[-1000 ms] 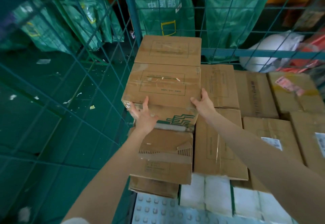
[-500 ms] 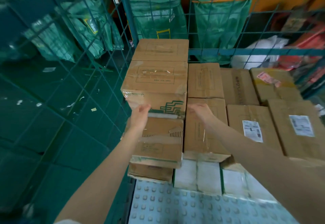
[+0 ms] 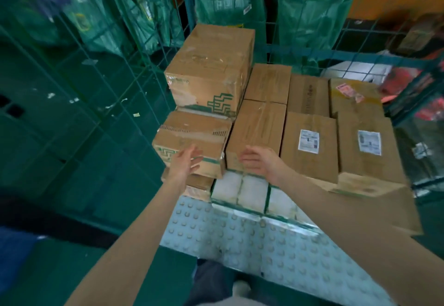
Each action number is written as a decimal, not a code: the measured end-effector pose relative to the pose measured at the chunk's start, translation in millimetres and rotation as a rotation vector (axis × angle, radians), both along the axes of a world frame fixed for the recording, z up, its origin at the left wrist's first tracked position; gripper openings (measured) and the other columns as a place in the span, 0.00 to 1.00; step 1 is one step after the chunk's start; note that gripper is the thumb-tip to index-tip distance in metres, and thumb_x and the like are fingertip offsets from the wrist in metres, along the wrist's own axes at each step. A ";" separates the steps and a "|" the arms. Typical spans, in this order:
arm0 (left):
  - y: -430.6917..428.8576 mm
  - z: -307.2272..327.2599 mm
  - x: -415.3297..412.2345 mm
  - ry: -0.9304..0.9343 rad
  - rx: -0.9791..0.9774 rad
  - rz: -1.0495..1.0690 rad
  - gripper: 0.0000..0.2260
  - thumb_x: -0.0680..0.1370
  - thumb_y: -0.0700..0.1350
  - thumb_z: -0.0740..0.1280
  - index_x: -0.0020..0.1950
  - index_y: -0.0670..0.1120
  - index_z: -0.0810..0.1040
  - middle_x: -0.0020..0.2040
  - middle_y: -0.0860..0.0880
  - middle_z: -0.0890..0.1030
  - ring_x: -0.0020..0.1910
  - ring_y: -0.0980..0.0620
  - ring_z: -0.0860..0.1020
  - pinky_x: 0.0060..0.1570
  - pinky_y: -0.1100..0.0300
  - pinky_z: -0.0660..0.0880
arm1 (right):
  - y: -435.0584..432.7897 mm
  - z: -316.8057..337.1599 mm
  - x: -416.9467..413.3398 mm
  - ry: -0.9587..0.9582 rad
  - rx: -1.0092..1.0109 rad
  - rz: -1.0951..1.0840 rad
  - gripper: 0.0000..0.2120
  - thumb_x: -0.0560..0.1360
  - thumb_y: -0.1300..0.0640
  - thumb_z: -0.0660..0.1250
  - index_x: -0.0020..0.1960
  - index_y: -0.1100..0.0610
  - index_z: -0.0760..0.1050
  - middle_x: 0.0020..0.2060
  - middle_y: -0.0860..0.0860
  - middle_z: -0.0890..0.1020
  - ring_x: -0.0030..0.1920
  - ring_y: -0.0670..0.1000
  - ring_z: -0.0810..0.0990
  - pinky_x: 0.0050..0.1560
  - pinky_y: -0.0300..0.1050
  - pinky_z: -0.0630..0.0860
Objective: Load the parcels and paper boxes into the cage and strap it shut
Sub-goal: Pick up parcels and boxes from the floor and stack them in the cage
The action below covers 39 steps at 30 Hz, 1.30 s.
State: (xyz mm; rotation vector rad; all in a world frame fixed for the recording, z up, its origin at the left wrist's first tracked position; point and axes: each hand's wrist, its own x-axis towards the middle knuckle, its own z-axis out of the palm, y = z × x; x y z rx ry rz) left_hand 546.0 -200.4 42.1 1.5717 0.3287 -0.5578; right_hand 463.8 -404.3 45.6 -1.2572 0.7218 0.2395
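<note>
Both hands are drawn back off the top box (image 3: 209, 75), which now sits on the lower box (image 3: 192, 135) at the cage (image 3: 348, 54) wall; left hand (image 3: 186, 164) and right hand (image 3: 258, 161) hover open and empty; many boxes loaded, strapping not yet done.

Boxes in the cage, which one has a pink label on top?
The yellowish box at the far right of the back row. Its label is pink; the two nearer boxes carry white labels.
</note>
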 end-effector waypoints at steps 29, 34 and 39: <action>395.7 -10.6 -276.5 0.023 0.055 0.910 0.09 0.83 0.48 0.61 0.49 0.48 0.78 0.55 0.46 0.82 0.55 0.48 0.80 0.52 0.55 0.73 | 414.1 -16.3 -58.3 0.009 -0.023 0.979 0.09 0.81 0.54 0.61 0.52 0.57 0.78 0.54 0.55 0.82 0.57 0.54 0.79 0.59 0.49 0.72; 507.3 -32.3 -369.3 0.085 0.068 1.116 0.10 0.83 0.49 0.61 0.52 0.46 0.79 0.55 0.47 0.83 0.55 0.49 0.81 0.54 0.54 0.73 | 556.1 -29.2 -112.3 0.004 -0.025 1.205 0.08 0.81 0.54 0.63 0.51 0.56 0.79 0.54 0.54 0.84 0.58 0.54 0.81 0.63 0.51 0.73; 572.2 -38.6 -421.3 0.118 0.073 1.217 0.10 0.83 0.48 0.60 0.55 0.46 0.78 0.55 0.49 0.82 0.55 0.50 0.80 0.50 0.55 0.73 | 640.9 -32.1 -145.8 -0.005 -0.052 1.302 0.09 0.81 0.54 0.63 0.54 0.57 0.79 0.54 0.54 0.84 0.59 0.54 0.81 0.64 0.52 0.74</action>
